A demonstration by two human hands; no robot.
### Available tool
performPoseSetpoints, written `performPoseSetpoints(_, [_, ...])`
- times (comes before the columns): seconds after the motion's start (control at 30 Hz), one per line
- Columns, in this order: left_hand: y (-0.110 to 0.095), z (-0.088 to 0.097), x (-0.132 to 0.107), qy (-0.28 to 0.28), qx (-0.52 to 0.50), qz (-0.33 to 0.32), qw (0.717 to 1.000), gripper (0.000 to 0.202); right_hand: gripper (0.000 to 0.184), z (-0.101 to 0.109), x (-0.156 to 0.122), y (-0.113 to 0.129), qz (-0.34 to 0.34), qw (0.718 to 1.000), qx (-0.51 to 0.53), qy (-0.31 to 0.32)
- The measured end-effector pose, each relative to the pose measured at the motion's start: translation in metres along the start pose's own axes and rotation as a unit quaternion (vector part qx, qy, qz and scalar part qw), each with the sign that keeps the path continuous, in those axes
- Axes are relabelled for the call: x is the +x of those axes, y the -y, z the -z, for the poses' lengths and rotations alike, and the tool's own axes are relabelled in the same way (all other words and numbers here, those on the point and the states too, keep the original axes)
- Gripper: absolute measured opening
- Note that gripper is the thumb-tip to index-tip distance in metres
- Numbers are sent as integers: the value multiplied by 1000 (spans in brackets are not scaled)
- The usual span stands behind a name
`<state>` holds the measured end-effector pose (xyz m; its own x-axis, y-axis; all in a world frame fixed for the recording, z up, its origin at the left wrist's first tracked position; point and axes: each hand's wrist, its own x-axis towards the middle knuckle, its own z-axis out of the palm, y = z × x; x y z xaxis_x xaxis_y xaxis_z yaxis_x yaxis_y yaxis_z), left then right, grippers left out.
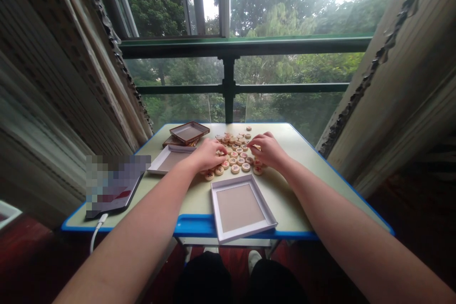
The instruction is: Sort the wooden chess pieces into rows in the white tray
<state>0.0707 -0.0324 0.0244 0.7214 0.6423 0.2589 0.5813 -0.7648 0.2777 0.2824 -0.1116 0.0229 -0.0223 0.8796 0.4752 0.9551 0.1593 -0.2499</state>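
Many round wooden xiangqi pieces [235, 169] with red or dark characters lie in a loose spread at the middle of the table. At the left side of the spread is my left hand [209, 156], its fingers bent and closed around a piece at the fingertips. Opposite it, my right hand [269, 148] reaches in from the right, thumb and fingers pinched on a piece that is partly hidden. Between the two hands, several pieces lie flat, and a few at the back overlap. A shallow white box tray [213, 199] rests nearest me, over the blue table edge.
Another white tray [161, 161] lies left of my left hand, partly behind my forearm. Behind it, a brown-rimmed box lid [189, 131] sits on a patterned box. A tablet-like device [130, 187] with a white cable is at the left edge. Curtains and a window surround the table.
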Motion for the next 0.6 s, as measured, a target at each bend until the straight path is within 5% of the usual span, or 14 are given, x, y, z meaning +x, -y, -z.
performPoseSetpoints(0.4, [-1, 0, 3, -50, -28, -66, 996, 5, 18, -4, 0, -4, 24, 999, 27, -33])
performPoseSetpoints(0.6, [-3, 2, 1, -43, -66, -85, 993, 18, 18, -2, 0, -5, 23, 998, 29, -42])
